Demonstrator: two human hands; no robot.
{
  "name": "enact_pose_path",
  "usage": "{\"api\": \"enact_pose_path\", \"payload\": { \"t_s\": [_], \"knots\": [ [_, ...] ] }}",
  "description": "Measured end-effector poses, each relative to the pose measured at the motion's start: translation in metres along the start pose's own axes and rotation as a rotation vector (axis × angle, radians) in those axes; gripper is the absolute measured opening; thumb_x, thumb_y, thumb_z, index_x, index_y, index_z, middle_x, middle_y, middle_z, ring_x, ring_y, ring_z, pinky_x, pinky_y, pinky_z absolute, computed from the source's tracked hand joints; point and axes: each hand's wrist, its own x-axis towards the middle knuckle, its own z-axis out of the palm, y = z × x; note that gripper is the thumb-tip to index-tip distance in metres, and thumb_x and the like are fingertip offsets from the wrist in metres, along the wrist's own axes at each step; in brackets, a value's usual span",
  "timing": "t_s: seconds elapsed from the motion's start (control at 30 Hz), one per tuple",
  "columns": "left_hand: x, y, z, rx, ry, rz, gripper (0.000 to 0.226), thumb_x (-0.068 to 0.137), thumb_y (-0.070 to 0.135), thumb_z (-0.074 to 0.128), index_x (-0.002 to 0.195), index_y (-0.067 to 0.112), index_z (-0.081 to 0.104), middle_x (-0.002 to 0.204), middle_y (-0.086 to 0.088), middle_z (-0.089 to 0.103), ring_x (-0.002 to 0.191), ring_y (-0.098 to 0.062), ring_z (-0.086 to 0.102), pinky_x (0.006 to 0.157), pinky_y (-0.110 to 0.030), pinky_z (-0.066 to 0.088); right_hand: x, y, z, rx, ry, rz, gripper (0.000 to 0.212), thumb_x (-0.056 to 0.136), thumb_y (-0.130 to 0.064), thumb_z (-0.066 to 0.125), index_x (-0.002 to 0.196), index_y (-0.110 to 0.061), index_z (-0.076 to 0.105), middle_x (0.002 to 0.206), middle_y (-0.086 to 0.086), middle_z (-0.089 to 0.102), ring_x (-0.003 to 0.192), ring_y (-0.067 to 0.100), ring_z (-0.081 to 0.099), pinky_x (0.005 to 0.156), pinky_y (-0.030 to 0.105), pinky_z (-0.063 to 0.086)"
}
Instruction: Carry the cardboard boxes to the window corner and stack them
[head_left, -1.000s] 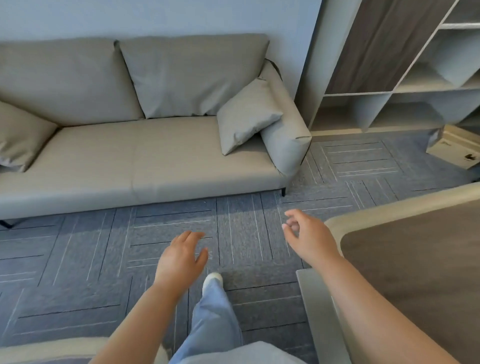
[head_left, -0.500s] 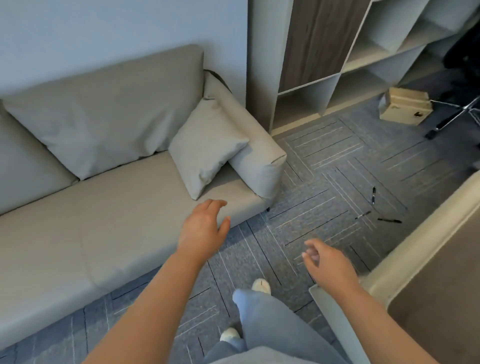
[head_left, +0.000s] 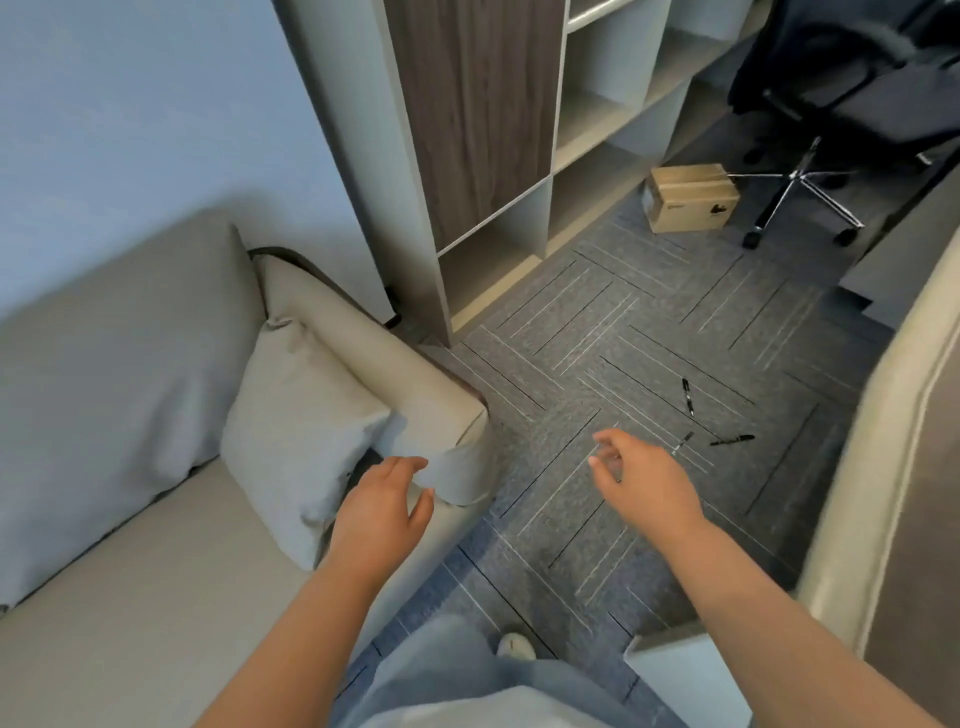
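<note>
Cardboard box on carpet beside shelf unit; both hands empty

I'm reading this as an office lounge, not a home. Underfoot is grey carpet tile, squares with stripes turned against each other, the commercial sort. On my left there's a plain grey sofa with a matching cushion propped against its armrest, backed onto a pale blue wall. Ahead stands a tall shelving unit of open cubbies with a dark wood-grain panel. Past it is a black swivel chair on a chrome star base with castors, and a taped cardboard box on the floor just beside that base. Black pens lie scattered on the carpet. On my right is the rounded pale rim of a bench.
</note>
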Motion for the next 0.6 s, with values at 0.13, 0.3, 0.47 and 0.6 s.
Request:
{"api": "enact_pose_path", "payload": {
  "t_s": [0.13, 0.3, 0.47, 0.6],
  "knots": [
    [0.064, 0.012, 0.005, 0.009, -0.056, 0.039, 0.036, 0.091, 0.03, 0.053, 0.123, 0.014, 0.056, 0.118, -0.004, 0.061, 0.107, -0.023, 0.058, 0.085, -0.031, 0.043, 0.048, 0.005, -0.026, 0.061, 0.058, 0.059, 0.034, 0.094, -0.031, 0.049, 0.126, -0.02, 0.051, 0.111, -0.007, 0.064, 0.095, 0.015, 0.063, 0.078, 0.034, 0.051],
    [0.168, 0.041, 0.02, -0.007, -0.123, 0.126, 0.036, 0.09, 0.026, 0.053, 0.125, 0.017, 0.054, 0.123, 0.0, 0.057, 0.114, -0.019, 0.053, 0.089, -0.031, 0.042, 0.109, 0.023, -0.041, 0.062, 0.085, 0.15, 0.035, 0.094, -0.032, 0.049, 0.126, -0.018, 0.051, 0.109, -0.003, 0.066, 0.096, 0.018, 0.064, 0.081, 0.038, 0.052],
    [0.283, 0.082, 0.029, -0.019, -0.191, 0.271, 0.038, 0.092, 0.031, 0.051, 0.127, 0.017, 0.052, 0.125, -0.002, 0.057, 0.117, -0.02, 0.051, 0.094, -0.033, 0.043, 0.174, 0.044, -0.073, 0.033, 0.136, 0.282, 0.034, 0.093, -0.032, 0.05, 0.125, -0.02, 0.052, 0.108, -0.002, 0.067, 0.099, 0.018, 0.063, 0.079, 0.035, 0.052],
    [0.368, 0.138, 0.032, 0.007, -0.237, 0.408, 0.039, 0.093, 0.031, 0.049, 0.129, 0.017, 0.049, 0.128, -0.001, 0.055, 0.12, -0.02, 0.049, 0.096, -0.035, 0.041, 0.203, 0.07, -0.103, 0.05, 0.201, 0.425, 0.033, 0.093, -0.032, 0.051, 0.123, -0.019, 0.054, 0.109, -0.003, 0.067, 0.099, 0.017, 0.062, 0.081, 0.034, 0.05]
  ]
}}
